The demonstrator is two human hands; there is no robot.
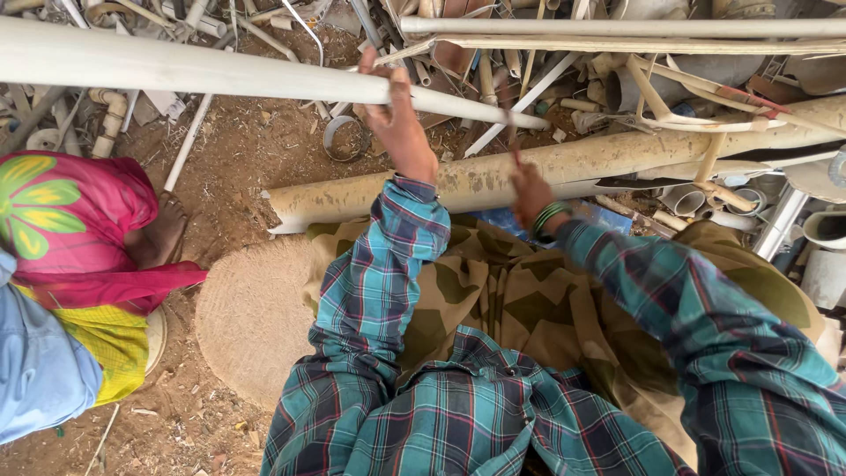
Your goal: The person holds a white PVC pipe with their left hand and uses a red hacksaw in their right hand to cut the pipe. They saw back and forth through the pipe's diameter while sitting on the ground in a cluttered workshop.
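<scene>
My left hand (398, 115) grips a long white plastic pipe (176, 66) that runs from the far left across to the middle. My right hand (529, 189), with green bangles on the wrist, is closed on a thin dark tool (511, 145) that points up toward the pipe's right end. Below both hands lies a wide, dirty beige pipe (458, 181) resting across my lap. I wear a teal plaid shirt over camouflage cloth.
A person in pink, yellow and blue clothing (62, 238) sits at the left, a bare foot (163, 234) on the dirt. A round woven mat (251, 322) lies beside my knee. A heap of scrap pipes and fittings (634, 62) fills the back and right.
</scene>
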